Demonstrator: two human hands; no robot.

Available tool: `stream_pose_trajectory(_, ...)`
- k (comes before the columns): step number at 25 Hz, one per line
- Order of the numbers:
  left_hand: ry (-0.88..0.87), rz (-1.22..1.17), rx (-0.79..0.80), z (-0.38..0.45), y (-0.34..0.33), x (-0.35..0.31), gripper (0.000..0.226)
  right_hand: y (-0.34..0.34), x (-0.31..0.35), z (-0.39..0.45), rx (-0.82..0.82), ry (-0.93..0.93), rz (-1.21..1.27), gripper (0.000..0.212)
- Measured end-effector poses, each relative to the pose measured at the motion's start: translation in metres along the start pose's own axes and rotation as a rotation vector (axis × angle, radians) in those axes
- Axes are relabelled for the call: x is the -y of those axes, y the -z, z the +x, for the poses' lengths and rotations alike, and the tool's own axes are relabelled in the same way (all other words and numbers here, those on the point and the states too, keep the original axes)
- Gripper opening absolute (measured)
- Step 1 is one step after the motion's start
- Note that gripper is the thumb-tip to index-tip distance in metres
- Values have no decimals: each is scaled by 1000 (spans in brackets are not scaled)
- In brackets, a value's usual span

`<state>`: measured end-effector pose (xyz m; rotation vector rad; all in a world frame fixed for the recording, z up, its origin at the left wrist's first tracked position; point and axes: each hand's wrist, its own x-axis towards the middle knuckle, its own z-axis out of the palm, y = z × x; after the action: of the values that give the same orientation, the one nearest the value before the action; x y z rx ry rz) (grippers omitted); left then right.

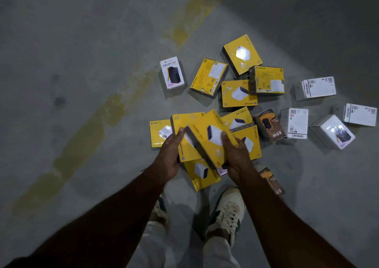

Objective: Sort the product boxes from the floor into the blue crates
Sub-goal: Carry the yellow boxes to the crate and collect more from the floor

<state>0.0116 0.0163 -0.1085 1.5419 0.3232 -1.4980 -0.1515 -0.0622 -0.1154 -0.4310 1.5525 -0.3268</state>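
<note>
Two yellow boxes (pixel 207 138) overlapped between both sets of fingers, above the floor pile (pixel 242 95). Left hand (pixel 170 157) clamping the lower box, right hand (pixel 235 155) the tilted upper one. Likely to slide off: loose, uneven stack.

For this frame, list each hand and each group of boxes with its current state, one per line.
left hand: grips a yellow box by its left edge
right hand: grips a tilted yellow box
other yellow boxes: lying on the floor, some overlapping
Halley 20K box: flat, apart from the pile
white boxes: on the floor, right side
65W boxes: on the floor
</note>
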Motion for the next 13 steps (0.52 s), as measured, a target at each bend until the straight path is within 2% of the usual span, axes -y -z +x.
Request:
stream_pose_trajectory(3, 29, 45, 79, -9, -15, -3, 54, -11, -18, -11, 96, -60, -25, 55)
stream_pose_trajectory(7, -106, 289, 122, -11, -18, -3, 67, -20, -19, -18, 135, -29, -10, 38)
stream_pose_trajectory(10, -157, 399, 129, -2, -9, 3, 50, -17, -19, -8, 155, 33, -103, 53)
stream_pose_trajectory(12, -83, 324, 106, 4, -3, 9, 40, -11, -17, 7, 157, 26, -133, 51)
stream_pose_trajectory(13, -65, 290, 91, 8, 0, 11, 38, -3, -14, 18, 104, 47, -131, 47)
